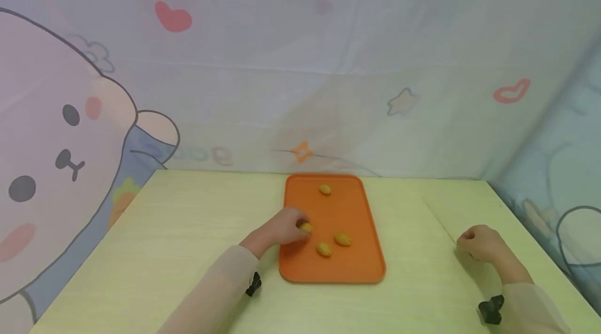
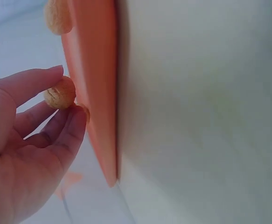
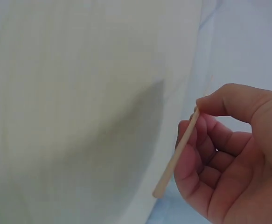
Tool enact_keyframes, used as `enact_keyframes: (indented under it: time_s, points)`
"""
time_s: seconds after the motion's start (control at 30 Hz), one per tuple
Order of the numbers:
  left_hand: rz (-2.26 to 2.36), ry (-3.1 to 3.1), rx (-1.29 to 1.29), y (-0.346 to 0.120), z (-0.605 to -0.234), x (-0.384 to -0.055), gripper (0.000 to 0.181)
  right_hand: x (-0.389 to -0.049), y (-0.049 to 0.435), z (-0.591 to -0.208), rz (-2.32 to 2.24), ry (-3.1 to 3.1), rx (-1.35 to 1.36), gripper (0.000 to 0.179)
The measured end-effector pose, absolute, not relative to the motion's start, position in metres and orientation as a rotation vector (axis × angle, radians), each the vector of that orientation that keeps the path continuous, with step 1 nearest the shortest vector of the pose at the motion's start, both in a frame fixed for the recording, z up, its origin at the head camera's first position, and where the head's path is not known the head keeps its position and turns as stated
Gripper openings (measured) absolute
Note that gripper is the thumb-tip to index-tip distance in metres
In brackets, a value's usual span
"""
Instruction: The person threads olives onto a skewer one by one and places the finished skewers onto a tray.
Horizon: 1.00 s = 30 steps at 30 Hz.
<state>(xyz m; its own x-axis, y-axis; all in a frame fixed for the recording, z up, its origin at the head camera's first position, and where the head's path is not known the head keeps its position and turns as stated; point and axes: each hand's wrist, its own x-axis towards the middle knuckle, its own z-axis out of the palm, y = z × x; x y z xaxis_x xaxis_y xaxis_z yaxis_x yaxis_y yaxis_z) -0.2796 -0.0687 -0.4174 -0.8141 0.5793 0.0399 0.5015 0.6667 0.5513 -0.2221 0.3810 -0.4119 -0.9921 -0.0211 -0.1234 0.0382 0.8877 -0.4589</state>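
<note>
In the head view my left hand [image 1: 286, 225] reaches over the left side of an orange tray [image 1: 361, 266]. Its thumb and fingers pinch a small golden ball [image 2: 60, 93] with a wrinkled, puffy surface, just above the tray. Two similar balls lie on the tray to its right, a nearer ball [image 1: 323, 249] and another ball [image 1: 343, 239]. One more ball [image 1: 325, 189] rests near the far edge. Over the table's right side, my right hand [image 1: 481, 242] holds a thin wooden skewer [image 3: 173, 163] between thumb and fingers, its long end pointing away, forward and left.
The pale yellow table [image 1: 188, 209] extends on both sides of the tray. Behind it hangs a printed cloth [image 1: 281, 36] with hearts and a cartoon bear. A black wrist mount [image 1: 253, 284] sits at the left sleeve, another black mount [image 1: 491, 310] at the right.
</note>
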Motion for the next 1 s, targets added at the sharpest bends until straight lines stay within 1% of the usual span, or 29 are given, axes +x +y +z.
enact_keyframes:
  time_s: [0.13,0.27,0.57,0.7,1.0]
  points:
    - [0.846,2.751,0.948,-0.075,-0.412,-0.279,0.017,-0.221,0.378,-0.405,-0.709,3.013,-0.094,0.026]
    - [0.832,2.776,1.004,-0.082,-0.406,-0.274,0.023,-0.217,0.369,-0.398,-0.737,3.124,-0.205,0.022]
    - [0.909,2.811,1.111,-0.093,-0.390,-0.254,0.019,-0.197,0.343,-0.378,-0.856,3.193,-0.418,0.012]
    - [0.955,2.807,1.136,-0.096,-0.383,-0.244,0.020,-0.190,0.331,-0.372,-0.901,3.244,-0.591,0.006]
    - [1.031,2.763,1.196,-0.100,-0.371,-0.226,0.019,-0.172,0.308,-0.361,-0.936,3.267,-0.992,0.028]
